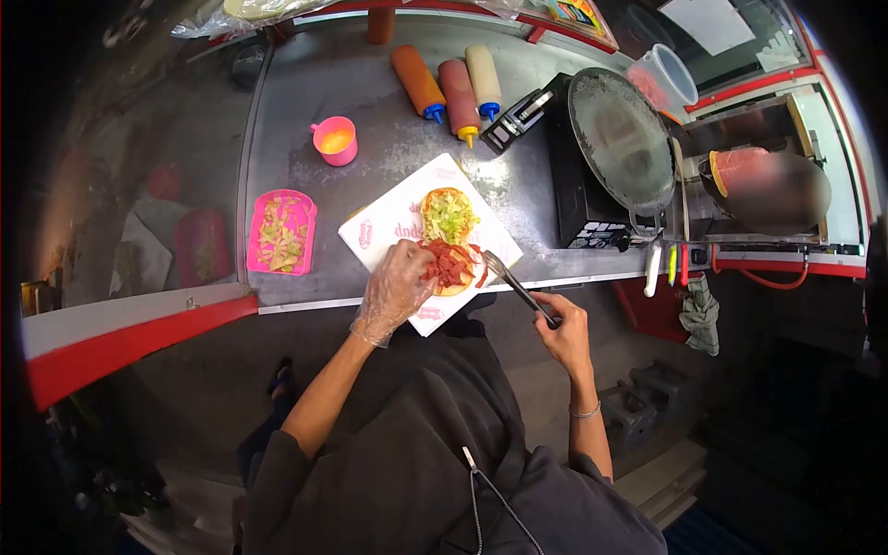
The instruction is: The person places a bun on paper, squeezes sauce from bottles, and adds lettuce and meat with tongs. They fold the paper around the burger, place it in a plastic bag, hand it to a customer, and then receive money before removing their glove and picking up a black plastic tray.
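Note:
My left hand, in a clear plastic glove, has its fingers curled at the edge of a heap of red meat strips. The strips lie on the near bun half. My bare right hand grips metal tongs, whose tips are at the right side of the meat. Beyond it, the other bun half is covered with shredded lettuce. Both halves rest on white printed paper at the counter's front edge. The left fingertips are partly hidden by the meat.
A pink tray of lettuce and a pink cup stand left. Orange, pink and cream squeeze bottles lie behind. Right are a round griddle, a white-handled utensil and a hanging cloth.

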A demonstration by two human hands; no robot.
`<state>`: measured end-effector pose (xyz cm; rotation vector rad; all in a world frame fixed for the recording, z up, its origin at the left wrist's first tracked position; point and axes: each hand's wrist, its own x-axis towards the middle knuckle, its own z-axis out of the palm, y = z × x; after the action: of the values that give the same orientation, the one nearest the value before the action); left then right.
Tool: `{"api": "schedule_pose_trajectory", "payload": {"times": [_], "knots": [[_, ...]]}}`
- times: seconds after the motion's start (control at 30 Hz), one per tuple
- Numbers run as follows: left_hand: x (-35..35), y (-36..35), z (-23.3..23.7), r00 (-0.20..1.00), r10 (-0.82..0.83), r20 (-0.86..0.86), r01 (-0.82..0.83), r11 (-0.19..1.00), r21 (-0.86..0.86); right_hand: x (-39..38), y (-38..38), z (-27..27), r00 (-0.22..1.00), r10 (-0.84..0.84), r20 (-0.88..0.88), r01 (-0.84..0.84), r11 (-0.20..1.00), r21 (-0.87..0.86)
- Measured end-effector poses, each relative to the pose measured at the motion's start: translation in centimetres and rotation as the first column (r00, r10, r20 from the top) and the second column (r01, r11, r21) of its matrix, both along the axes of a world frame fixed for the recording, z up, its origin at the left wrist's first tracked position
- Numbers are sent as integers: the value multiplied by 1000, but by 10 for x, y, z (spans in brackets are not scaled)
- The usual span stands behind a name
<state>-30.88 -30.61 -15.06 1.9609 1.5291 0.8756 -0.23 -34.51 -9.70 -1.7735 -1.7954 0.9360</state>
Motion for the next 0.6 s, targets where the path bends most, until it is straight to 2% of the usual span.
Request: {"api": "schedule_pose_trajectory", "payload": {"times": [0.07, 0.1, 0.17, 0.2, 0.27, 0.3, 0.37, 0.4, 0.43, 0.53, 0.6], "knots": [[5, -2, -22, 994, -110, -23, 110, 993, 29, 4, -5, 6, 999, -39, -20, 39, 999, 14], [7, -3, -21, 994, -107, -19, 107, 994, 32, 3, -7, 11, 999, -36, -16, 36, 999, 16], [10, -7, -16, 979, -99, 176, 99, 995, 11, -3, -9, 23, 993, -75, -92, 80, 995, 52], [8, -10, -14, 980, -95, 174, 95, 995, 10, -8, -8, 28, 993, -71, -93, 76, 996, 52], [4, -16, -14, 969, 20, 245, -12, 999, -32, -19, -7, 38, 999, 23, -46, -22, 1000, 16], [-1, -17, -15, 969, 21, 248, -14, 999, -31, -27, -5, 41, 998, 52, -40, -53, 998, -23], [-17, -17, -19, 975, 160, 156, -168, 985, 42, -20, -3, 27, 996, 33, -78, -33, 999, 4], [-24, -18, -20, 973, 165, 159, -174, 984, 42, -16, -1, 23, 993, 16, -120, -13, 1000, 27], [-31, -18, -20, 977, 163, 138, -167, 986, 20, -11, 2, 24, 985, -85, -148, 70, 992, -105], [-39, -14, -24, 990, 102, 99, -102, 995, -6, -2, 20, 10, 996, 46, 80, -49, 998, 36], [-34, -10, -22, 996, -4, -88, 11, 997, 79, -3, 23, -3, 985, 92, 142, -107, 990, 97]]}}
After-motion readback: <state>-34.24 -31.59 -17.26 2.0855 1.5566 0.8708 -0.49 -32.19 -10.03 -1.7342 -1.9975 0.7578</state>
